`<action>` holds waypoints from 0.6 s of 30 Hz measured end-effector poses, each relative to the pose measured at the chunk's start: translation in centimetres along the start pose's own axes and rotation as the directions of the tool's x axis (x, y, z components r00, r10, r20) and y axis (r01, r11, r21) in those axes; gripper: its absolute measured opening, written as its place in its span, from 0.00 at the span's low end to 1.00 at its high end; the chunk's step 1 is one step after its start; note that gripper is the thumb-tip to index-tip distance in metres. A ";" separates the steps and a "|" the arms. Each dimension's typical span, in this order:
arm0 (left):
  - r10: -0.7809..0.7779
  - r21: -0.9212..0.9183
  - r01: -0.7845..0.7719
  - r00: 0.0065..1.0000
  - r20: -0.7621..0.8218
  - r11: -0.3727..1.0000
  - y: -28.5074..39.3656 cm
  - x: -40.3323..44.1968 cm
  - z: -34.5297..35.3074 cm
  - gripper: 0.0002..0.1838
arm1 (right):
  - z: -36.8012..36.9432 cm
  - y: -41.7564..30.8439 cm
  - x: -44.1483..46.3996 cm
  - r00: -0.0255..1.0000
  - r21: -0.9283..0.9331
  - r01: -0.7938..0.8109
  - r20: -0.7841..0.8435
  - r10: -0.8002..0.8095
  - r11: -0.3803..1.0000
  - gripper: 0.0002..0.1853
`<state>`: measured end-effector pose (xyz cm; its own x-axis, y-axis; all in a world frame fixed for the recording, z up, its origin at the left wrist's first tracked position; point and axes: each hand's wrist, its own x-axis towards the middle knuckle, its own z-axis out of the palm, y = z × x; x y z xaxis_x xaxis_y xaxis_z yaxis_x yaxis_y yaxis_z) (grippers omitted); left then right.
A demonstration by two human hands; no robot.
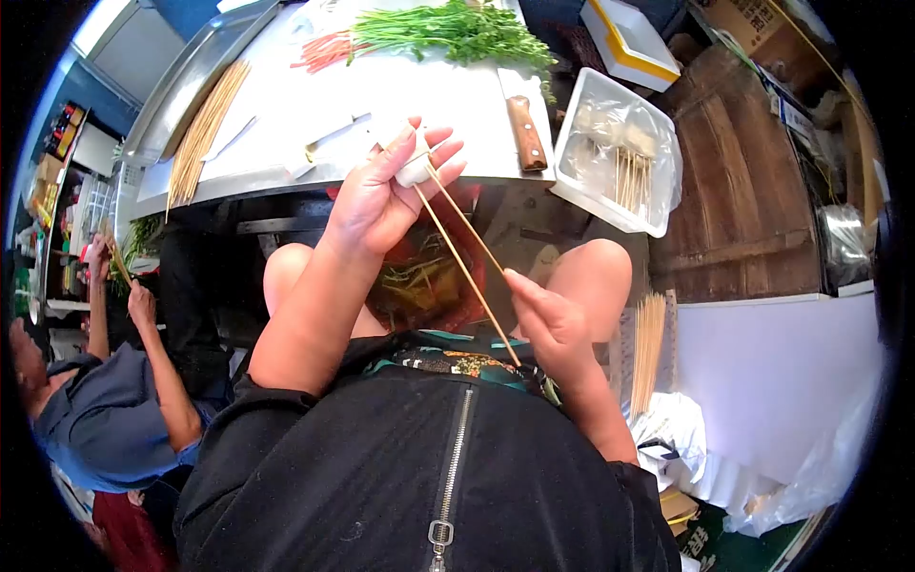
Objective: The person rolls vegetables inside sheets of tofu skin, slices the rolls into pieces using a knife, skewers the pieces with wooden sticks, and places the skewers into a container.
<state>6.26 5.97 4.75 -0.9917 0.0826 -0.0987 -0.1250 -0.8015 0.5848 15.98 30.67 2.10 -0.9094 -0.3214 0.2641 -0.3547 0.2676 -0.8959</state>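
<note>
My left hand (pixel 381 195) is raised near the table's front edge, thumb and fingers closed around a small white piece of food (pixel 414 172) whose kind I cannot make out. Two bamboo skewers run down from it. One skewer (pixel 467 275) slants to my lap with its lower end free. The other skewer (pixel 467 224) ends in the pinched fingers of my right hand (pixel 553 324), above my right thigh. My left fingers partly hide the food and the skewers' upper ends.
On the white table (pixel 276 124) lie green stalks (pixel 438 33), a wooden-handled knife (pixel 526 133) and bundled skewers (pixel 205 129). A white bin (pixel 658 205) holds skewered pieces in plastic. More skewers (pixel 648 348) stand at my right. A co-worker (pixel 114 410) sits at left, hands on thin sticks.
</note>
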 end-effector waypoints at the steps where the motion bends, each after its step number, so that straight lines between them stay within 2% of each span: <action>1: 0.019 -0.004 -0.019 0.999 -0.027 1.000 0.2 -0.2 -0.1 0.21 | 0.3 -0.1 0.3 1.000 0.006 0.002 0.009 -0.002 1.000 0.17; 4: 0.069 -0.063 -0.074 0.994 -0.080 0.995 0.8 -0.7 -0.5 0.21 | 0.9 -0.2 0.7 0.997 -0.002 -0.060 0.057 0.060 0.998 0.17; 5: 0.072 -0.062 -0.077 0.994 -0.083 0.995 0.9 -0.7 -0.7 0.21 | 1.0 -0.1 0.8 0.998 -0.014 -0.011 0.059 0.012 1.000 0.17; 7: 0.081 -0.224 -0.098 0.993 -0.085 0.970 1.1 -0.4 -1.3 0.18 | 1.1 -0.1 0.8 0.997 -0.027 0.039 0.060 -0.037 0.999 0.17; 9: 0.079 -0.267 -0.097 0.994 -0.078 0.959 1.2 -0.4 -1.4 0.17 | 1.2 -0.1 0.7 0.997 -0.018 -0.042 0.064 0.043 0.999 0.17; 13: 0.069 -0.338 -0.080 0.997 -0.045 0.938 1.1 -0.2 -1.6 0.16 | 1.1 -0.1 0.6 0.995 0.007 -0.075 0.063 0.075 0.997 0.17; 14: 0.066 -0.339 -0.078 0.997 -0.046 0.938 1.0 -0.2 -1.5 0.16 | 0.9 -0.2 0.5 0.996 -0.010 -0.060 0.059 0.060 0.998 0.17; 16: 0.129 -0.134 -0.136 0.990 -0.057 0.982 0.8 -0.4 -1.0 0.18 | 0.5 -0.4 0.4 0.997 -0.027 -0.048 0.056 0.049 0.999 0.17; 17: 0.128 -0.135 -0.135 0.990 -0.058 0.982 0.6 -0.6 -0.6 0.18 | 0.2 -0.6 0.4 0.994 -0.034 -0.085 0.073 0.087 0.996 0.17; 18: 0.157 -0.026 -0.159 0.985 -0.070 0.987 0.4 -0.8 -0.2 0.20 | -0.1 -0.8 0.3 0.988 -0.041 -0.121 0.089 0.124 0.992 0.17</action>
<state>7.03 5.43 4.93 -0.9943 -0.0862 -0.0621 0.0354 -0.8196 0.5719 15.96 30.47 2.96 -0.9233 -0.3656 0.1178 -0.2509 0.3417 -0.9057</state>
